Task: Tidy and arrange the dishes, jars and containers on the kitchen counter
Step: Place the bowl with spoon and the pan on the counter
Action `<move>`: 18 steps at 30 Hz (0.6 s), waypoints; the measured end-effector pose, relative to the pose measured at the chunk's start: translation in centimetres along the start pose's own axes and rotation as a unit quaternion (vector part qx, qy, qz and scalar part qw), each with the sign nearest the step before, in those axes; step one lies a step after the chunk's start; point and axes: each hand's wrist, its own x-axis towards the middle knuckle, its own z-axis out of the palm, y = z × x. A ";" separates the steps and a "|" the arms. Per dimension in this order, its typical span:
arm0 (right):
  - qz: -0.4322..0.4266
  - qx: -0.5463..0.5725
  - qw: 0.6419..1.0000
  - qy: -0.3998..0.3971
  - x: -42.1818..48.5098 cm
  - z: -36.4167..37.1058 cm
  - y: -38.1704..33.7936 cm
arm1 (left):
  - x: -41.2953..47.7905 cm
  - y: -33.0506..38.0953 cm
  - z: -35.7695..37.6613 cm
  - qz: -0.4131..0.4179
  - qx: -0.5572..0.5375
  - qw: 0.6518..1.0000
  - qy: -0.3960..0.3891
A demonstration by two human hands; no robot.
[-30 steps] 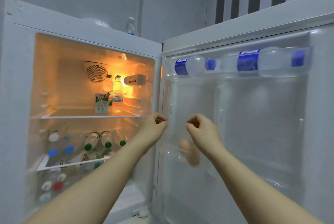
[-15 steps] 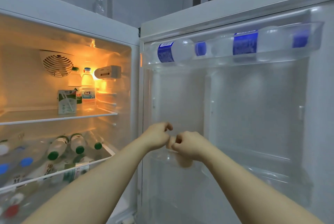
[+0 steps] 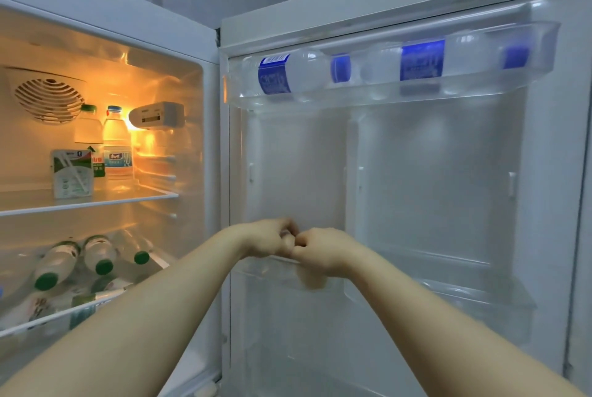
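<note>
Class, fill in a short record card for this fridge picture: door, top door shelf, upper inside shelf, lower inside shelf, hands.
Door: fridge door open, at right.
Top door shelf: two blue-labelled bottles lying sideways.
Upper inside shelf: carton, two upright bottles.
Lower inside shelf: green-capped bottles lying down.
Hands: left hand and right hand, fingers curled, touching above the lower door shelf rim; contents hidden.

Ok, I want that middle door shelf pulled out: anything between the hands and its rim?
Nothing visible. The left hand and right hand are at the rim of the middle door shelf; the water bottles lie in the upper door shelf, well above.
</note>
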 end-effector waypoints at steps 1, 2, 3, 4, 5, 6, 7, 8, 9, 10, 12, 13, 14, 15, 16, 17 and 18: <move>0.001 -0.002 1.000 0.002 0.0 0.1 0.0 | -0.1 0.0 0.0 -0.001 -0.004 1.000 0.010; 0.003 -0.004 1.000 0.004 0.0 0.0 0.1 | -0.1 0.2 0.0 0.001 -0.008 1.000 0.021; 0.004 -0.003 1.000 0.004 0.0 0.1 0.1 | -0.1 0.3 0.1 -0.002 -0.011 1.000 0.028; 0.004 0.001 1.000 0.004 0.0 0.1 0.2 | -0.2 0.2 0.1 -0.004 -0.012 0.999 0.032; 0.003 0.007 1.000 0.003 0.0 0.1 0.2 | -0.2 0.2 0.1 -0.006 -0.014 0.999 0.033; 0.002 0.013 1.000 0.001 0.1 0.1 0.3 | -0.2 0.1 0.1 -0.009 -0.015 0.999 0.034; 0.000 0.018 1.000 -0.001 0.0 0.1 0.3 | -0.2 0.1 0.1 -0.012 -0.012 0.999 0.033; -0.001 0.020 1.000 -0.002 0.1 0.2 0.3 | -0.2 0.1 0.1 -0.015 -0.005 0.999 0.032; -0.001 0.022 1.000 -0.002 0.1 0.2 0.3 | -0.2 0.1 0.1 -0.015 0.004 0.999 0.030; 0.000 0.022 1.000 -0.002 0.2 0.2 0.3 | -0.2 0.1 0.1 -0.014 0.014 0.999 0.028; 0.002 0.022 1.000 -0.003 0.2 0.2 0.3 | -0.2 0.3 0.1 -0.013 0.032 0.999 0.022; 0.003 0.021 1.000 -0.005 0.2 0.2 0.3 | -0.2 0.3 0.1 -0.015 0.038 0.999 0.020; 0.005 0.019 1.000 -0.007 0.1 0.2 0.3 | -0.2 0.3 0.2 -0.018 0.040 0.999 0.018; 0.006 0.020 1.000 -0.008 0.1 0.2 0.3 | -0.2 0.3 0.2 -0.020 0.039 0.999 0.018; 0.006 0.022 1.000 -0.009 0.1 0.2 0.3 | -0.2 0.3 0.2 -0.021 0.034 0.999 0.020; 0.005 0.022 1.000 -0.010 0.1 0.2 0.3 | -0.2 0.3 0.2 -0.024 0.030 0.999 0.025; 0.004 0.022 1.000 -0.013 0.1 0.2 0.3 | -0.2 0.3 0.2 -0.026 0.027 0.999 0.029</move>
